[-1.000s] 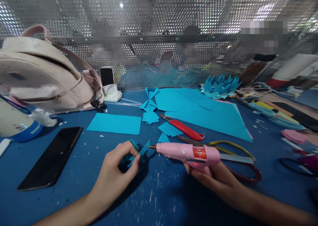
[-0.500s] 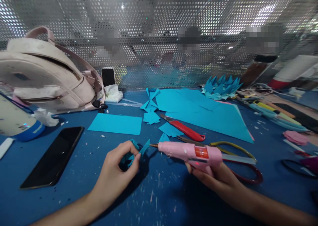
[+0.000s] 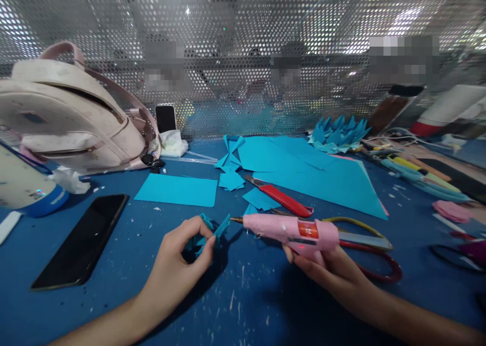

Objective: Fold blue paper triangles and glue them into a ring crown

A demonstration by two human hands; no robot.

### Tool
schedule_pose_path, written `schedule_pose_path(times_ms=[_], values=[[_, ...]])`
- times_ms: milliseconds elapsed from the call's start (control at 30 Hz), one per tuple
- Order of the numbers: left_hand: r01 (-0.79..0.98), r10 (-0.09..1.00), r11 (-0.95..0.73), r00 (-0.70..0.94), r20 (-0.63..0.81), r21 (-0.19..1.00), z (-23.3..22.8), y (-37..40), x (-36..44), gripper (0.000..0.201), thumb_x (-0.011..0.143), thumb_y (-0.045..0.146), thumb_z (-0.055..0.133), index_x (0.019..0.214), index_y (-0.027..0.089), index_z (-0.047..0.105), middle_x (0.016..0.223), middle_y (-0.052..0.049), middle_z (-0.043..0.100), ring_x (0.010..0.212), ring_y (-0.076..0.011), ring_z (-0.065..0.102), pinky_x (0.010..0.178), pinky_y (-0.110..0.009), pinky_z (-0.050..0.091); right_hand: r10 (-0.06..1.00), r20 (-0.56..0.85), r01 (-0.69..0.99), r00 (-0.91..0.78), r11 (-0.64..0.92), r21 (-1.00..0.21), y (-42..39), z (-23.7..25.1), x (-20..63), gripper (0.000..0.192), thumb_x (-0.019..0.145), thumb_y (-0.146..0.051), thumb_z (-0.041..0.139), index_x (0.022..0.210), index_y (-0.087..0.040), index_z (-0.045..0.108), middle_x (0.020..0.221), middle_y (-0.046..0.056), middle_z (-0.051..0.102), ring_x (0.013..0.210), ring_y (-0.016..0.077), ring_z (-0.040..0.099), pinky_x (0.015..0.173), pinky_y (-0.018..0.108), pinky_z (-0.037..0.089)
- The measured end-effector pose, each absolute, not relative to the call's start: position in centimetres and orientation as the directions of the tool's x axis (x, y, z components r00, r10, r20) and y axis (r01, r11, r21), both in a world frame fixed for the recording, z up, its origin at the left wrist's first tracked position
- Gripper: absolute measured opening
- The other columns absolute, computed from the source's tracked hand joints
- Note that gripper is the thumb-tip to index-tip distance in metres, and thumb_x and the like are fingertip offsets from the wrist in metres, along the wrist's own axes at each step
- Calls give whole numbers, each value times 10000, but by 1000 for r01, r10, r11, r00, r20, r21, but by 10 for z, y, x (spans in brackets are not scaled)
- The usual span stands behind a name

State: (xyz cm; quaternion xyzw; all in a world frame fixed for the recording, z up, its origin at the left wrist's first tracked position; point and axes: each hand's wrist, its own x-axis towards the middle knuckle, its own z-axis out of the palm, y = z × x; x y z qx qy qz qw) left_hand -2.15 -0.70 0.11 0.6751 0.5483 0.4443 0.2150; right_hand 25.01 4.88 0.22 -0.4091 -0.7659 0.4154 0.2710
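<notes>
1. Perforated metal screening (image 3: 243, 42) is seen behind a blue work surface (image 3: 243, 295), which is flecked with pale specks.
2. The left hand (image 3: 178, 265) is seen pinching a small folded blue paper piece (image 3: 212, 230) between thumb and fingertips, just above the surface at centre.
3. The right hand (image 3: 334, 275) is closed around the grip of a pink glue gun (image 3: 292, 230); the nozzle is pointed left, just beside the folded piece. Contact between them cannot be confirmed.
4. An orange label is noted on the gun body; its writing is too small to be read.
5. Scissors (image 3: 360, 239) with yellow and red handles are lying behind the gun.
6. A red-handled cutter (image 3: 281, 198) is resting on blue paper scraps, near large blue sheets (image 3: 322, 176).
7. A blue rectangle of paper (image 3: 176, 190) is lying flat at left centre.
8. A dark phone (image 3: 81, 239) is lying face up at left; no screen content is shown.
9. A pale pink backpack (image 3: 68, 118) is set at rear left.
10. Folded blue paper points (image 3: 337, 130) are heaped at rear right.
</notes>
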Motion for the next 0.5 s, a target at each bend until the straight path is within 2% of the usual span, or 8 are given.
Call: schedule_pose_path(times_ms=[233, 500], values=[[543, 934, -309, 19, 357, 780, 1, -8, -22, 187, 907, 171, 504, 723, 201, 503, 674, 46, 516, 630, -107, 487, 605, -220, 359, 855, 113, 333, -506, 314, -889, 49, 0, 250, 364, 900, -538, 540, 833, -195, 642, 710, 23, 596, 575, 129, 508, 554, 236, 508], [556, 926, -328, 26, 378, 764, 0, -6, -21, 172, 897, 161, 501, 730, 201, 512, 674, 43, 523, 626, -108, 481, 593, -218, 356, 849, 50, 395, -525, 295, -870, 46, 2, 252, 369, 875, -543, 558, 785, -204, 670, 721, 55, 637, 647, 174, 587, 562, 248, 533]])
